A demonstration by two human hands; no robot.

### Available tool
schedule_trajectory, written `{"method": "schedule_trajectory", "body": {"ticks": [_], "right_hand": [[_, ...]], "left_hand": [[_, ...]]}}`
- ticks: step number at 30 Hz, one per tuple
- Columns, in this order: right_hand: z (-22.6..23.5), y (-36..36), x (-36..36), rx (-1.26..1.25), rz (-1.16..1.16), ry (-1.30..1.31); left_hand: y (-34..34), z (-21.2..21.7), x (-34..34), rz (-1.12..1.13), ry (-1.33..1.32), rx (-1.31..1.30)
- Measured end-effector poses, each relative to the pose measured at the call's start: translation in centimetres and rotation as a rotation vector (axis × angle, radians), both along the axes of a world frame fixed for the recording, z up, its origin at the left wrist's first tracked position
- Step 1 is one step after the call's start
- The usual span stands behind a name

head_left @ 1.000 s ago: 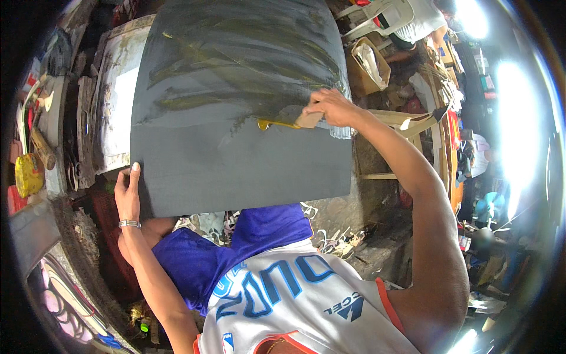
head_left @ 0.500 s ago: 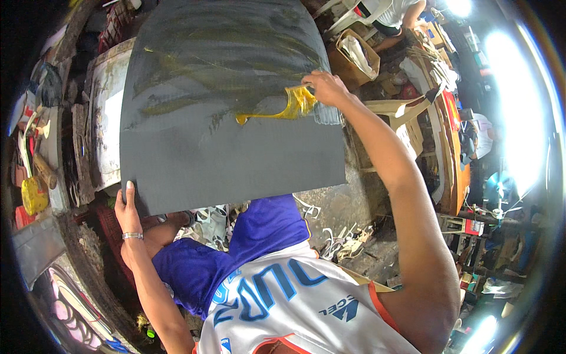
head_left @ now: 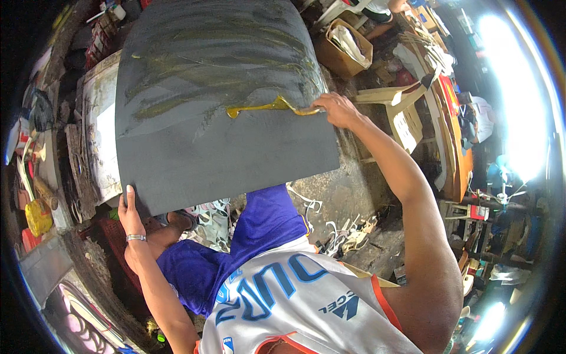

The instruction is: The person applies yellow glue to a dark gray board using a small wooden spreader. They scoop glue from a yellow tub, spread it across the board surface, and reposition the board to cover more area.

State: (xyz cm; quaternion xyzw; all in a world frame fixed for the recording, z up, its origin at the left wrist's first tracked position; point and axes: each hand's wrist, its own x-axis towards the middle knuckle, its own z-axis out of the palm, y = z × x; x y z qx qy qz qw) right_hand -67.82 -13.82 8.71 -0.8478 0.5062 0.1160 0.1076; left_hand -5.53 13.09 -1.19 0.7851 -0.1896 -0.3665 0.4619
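Note:
A large dark grey sheet (head_left: 236,156) lies in front of me, its far part smeared with streaky yellowish glue. A thicker line of amber glue (head_left: 259,107) runs across its middle toward the right edge. My right hand (head_left: 342,111) is at that right edge, its fingers closed on a thin flat spreader (head_left: 308,111), which touches the glue and is mostly hidden. At the near left corner, my left hand (head_left: 131,217) grips the sheet's edge, thumb on top and other fingers partly out of sight beneath.
A cardboard box (head_left: 344,50) with pale material stands beyond the sheet's right side, near a cream plastic chair (head_left: 401,109). Scraps (head_left: 351,236) litter the floor by my knees. On the left stands a white-topped surface (head_left: 101,135). Other people sit at the far right.
My right hand has moved right and nearer to me, carrying the spreader to the sheet's edge. The wide glue patch there is now a thin line. My left hand keeps its grip.

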Motion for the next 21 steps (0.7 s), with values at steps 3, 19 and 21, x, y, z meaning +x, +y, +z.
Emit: {"method": "schedule_trajectory", "body": {"ticks": [3, 19, 21], "right_hand": [[0.2, 3.3, -2.1, 0.094, -0.017, 0.054], [5.2, -10.2, 2.7, -0.174, -0.217, -0.032], [4.2, -13.6, 3.3, -0.197, -0.226, -0.047]], "left_hand": [[0.1, -0.3, 0.1, -0.005, -0.017, 0.015], [0.2, -1.6, -1.0, -0.102, -0.243, 0.113], [0.4, -1.8, -0.9, -0.106, -0.241, 0.111]]}}
